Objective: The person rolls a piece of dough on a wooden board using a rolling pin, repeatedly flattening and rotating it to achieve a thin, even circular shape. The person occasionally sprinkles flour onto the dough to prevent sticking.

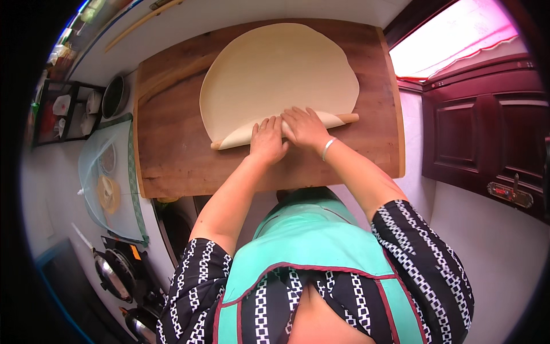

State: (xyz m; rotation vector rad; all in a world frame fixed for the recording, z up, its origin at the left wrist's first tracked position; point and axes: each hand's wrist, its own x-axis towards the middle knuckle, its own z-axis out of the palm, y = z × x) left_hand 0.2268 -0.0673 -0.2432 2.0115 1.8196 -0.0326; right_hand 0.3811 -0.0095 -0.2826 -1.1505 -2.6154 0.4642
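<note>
A large, thin, round dough sheet [281,74] is spread over the wooden board [172,166]. Its near edge is wrapped around a long wooden rolling pin [216,145], whose bare ends stick out on both sides. My left hand [267,141] lies over the wrapped pin just left of its middle, fingers closed over the dough roll. Close beside it, my right hand [306,127] grips the same roll, fingers pointing away from me. A pale bracelet [328,148] circles my right wrist. The pin slants slightly, its right end farther from me.
At left stand a mesh food cover [94,172], a dark pan [115,97] and a black rack [69,112]. A stove with a lidded pot [113,275] is at lower left. A dark red door [487,137] stands to the right, beside a bright opening.
</note>
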